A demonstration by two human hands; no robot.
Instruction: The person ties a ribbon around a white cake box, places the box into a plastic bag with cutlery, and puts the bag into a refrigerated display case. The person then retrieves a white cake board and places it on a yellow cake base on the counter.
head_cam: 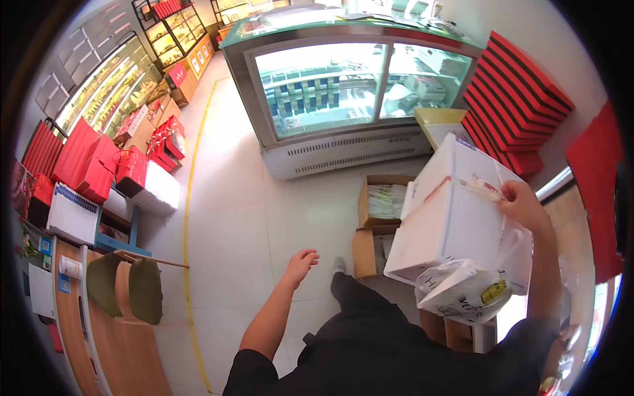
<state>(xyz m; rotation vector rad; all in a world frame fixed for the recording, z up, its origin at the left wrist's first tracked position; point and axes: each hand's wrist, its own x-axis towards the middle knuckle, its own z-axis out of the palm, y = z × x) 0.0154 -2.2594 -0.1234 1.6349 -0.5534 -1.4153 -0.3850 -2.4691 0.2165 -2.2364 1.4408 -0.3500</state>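
My right hand [520, 200] is closed on a strip of clear and red tape or plastic at the top of a large white box [470, 213]. The box stands to my right, with red-marked tape along its side. Below that hand, a plastic bag with printing [465, 292] rests against the near side of the box; what holds it up cannot be told. My left hand [302, 265] hangs over the pale tiled floor with its fingers loosely curled and nothing in them, left of the box and apart from it.
Two open cardboard cartons [386, 208] with packets stand on the floor left of the box. Ahead is a glass display fridge [342, 148]. Stacked red boxes [515, 99] lean at the right wall. A green chair [143, 287] and a wooden counter [119, 351] are at left.
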